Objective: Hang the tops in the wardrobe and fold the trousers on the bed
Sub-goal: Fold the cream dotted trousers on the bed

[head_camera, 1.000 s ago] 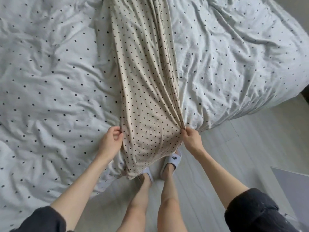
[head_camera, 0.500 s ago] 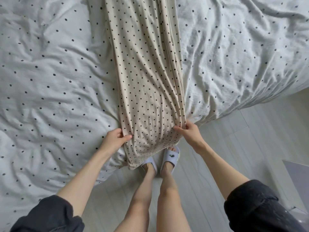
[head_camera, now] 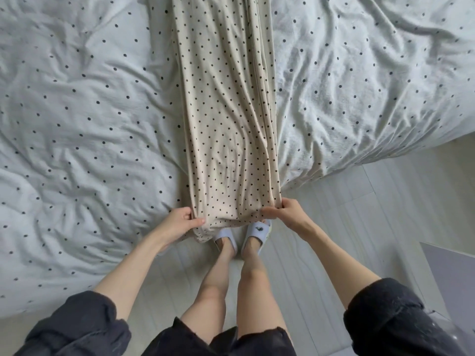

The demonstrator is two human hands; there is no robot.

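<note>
Fold step in hand: trousers (head_camera: pixel 226 111) flat on bed (head_camera: pixel 77 124). Left hand (head_camera: pixel 177 223), right hand (head_camera: pixel 285 213) each pinching hem corner. Next, likely: lift hem evenly, carry toward waistband.

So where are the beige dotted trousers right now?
In the head view, the beige dotted trousers lie lengthwise down the middle of the bed; their near end hangs over its edge, pinched by the left hand and right hand.

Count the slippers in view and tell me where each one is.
2. The left slipper is on the floor below the trousers' hanging end. The right slipper is beside it, under the right hand. None seem hidden.
</note>
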